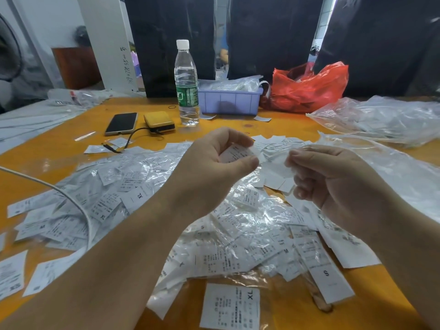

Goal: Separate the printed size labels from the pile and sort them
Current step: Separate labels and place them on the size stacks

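Observation:
A wide pile of white printed size labels [238,234] mixed with clear plastic wrappers covers the orange table [71,129]. Letters XL, S and M show on some. My left hand [214,167] is raised above the pile and pinches a printed label [235,152] between thumb and fingers. My right hand [333,184], level with it, curls its fingers around a blank-looking white label [281,167]. A single XL label [231,306] lies alone at the near edge, and a long S label [326,275] lies to its right.
At the back stand a water bottle [187,84], a lilac tray [229,100] of labels and a red plastic bag [309,88]. A phone [122,123] and a yellow power bank [159,121] lie left of centre. Clear bags [381,120] fill the right side. A white cable [71,198] crosses the left.

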The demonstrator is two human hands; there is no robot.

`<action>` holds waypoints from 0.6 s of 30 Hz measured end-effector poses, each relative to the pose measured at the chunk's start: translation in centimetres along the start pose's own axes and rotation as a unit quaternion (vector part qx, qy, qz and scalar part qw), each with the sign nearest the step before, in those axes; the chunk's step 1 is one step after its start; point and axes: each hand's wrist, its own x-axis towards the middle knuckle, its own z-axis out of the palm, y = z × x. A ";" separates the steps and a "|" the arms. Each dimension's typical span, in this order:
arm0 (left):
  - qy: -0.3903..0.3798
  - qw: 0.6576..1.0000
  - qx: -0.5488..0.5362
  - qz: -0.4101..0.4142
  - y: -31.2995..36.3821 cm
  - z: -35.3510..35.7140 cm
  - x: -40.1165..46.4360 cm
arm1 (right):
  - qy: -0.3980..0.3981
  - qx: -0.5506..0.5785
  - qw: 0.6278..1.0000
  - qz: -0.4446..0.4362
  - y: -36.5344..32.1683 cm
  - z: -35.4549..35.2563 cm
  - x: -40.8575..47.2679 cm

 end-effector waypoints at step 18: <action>-0.065 0.998 -0.011 -0.009 0.7 0.4 -0.3 | -0.010 0.030 0.999 0.010 -0.1 0.2 -0.1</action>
